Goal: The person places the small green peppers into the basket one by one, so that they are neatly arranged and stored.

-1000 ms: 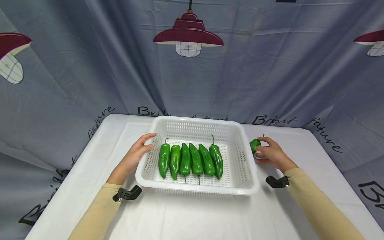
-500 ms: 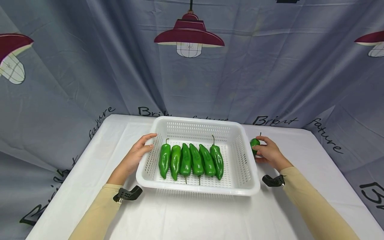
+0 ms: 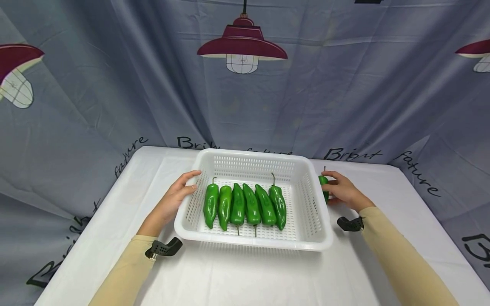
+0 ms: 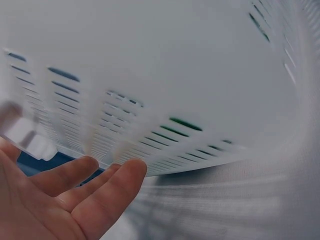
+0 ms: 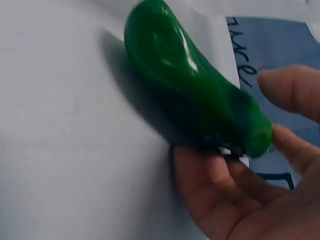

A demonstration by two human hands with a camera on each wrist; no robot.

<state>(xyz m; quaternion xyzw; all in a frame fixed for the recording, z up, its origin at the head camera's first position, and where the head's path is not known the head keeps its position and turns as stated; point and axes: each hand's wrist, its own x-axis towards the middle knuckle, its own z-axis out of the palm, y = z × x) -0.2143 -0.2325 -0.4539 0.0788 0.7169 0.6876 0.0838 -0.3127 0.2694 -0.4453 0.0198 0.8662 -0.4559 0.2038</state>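
A white perforated plastic basket (image 3: 249,241) stands on the white-covered table. Several glossy green chili peppers (image 3: 252,208) lie in it side by side. My left hand (image 3: 168,202) holds the basket's left rim; in the left wrist view its fingers (image 4: 112,197) lie under the rim against the slotted wall. To the right of the basket, my right hand (image 3: 344,191) has its fingers curled about one end of another green chili pepper (image 5: 170,60), which rests on the tablecloth. The basket wall and hand partly hide this pepper (image 3: 323,181) in the head view.
White tablecloth (image 3: 245,276) surrounds the basket on the table. A grey-blue curtain (image 3: 153,85) with printed lamps and lettering hangs behind and at both sides. Inside the basket, bare floor shows right of the peppers.
My right hand has shifted slightly left, turning the outside pepper so its stem swings left and stands more in line with the basket's side. My left hand and the basket stay put.
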